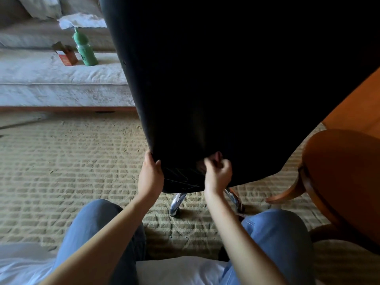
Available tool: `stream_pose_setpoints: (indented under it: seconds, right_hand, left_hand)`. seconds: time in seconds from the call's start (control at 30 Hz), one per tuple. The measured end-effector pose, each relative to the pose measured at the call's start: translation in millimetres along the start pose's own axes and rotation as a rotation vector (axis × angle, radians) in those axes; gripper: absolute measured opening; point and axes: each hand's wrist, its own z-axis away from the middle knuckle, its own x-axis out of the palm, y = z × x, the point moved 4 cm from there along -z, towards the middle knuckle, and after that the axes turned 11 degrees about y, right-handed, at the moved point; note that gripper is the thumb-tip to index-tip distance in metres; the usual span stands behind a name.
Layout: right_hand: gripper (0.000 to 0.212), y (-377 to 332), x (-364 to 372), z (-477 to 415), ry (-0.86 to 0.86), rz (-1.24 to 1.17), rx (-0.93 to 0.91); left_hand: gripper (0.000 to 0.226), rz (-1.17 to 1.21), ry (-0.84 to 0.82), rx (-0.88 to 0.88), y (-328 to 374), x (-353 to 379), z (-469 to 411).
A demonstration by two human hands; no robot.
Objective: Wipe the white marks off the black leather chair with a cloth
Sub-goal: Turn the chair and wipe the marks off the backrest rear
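Chair [226, 79] edge gripped by left hand [151, 173] at 7 o'clock, right hand [218, 173] fingers curled shut beside white marks [181, 177], cloth unseen.

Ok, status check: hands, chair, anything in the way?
Left hand gripping the black chair edge. Right hand closed against the leather, cloth not clearly visible. White marks between hands. Wooden table close on right.
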Motion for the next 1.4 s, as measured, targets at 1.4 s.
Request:
stream_pose_setpoints:
  seconds: [1.4]
  right_hand:
    - [0.014, 47.3, 8.7, 26.4, -0.074, 0.446, -0.396]
  left_hand:
    - [0.045, 0.470, -0.505, -0.219, -24.7, -7.1, 1.3]
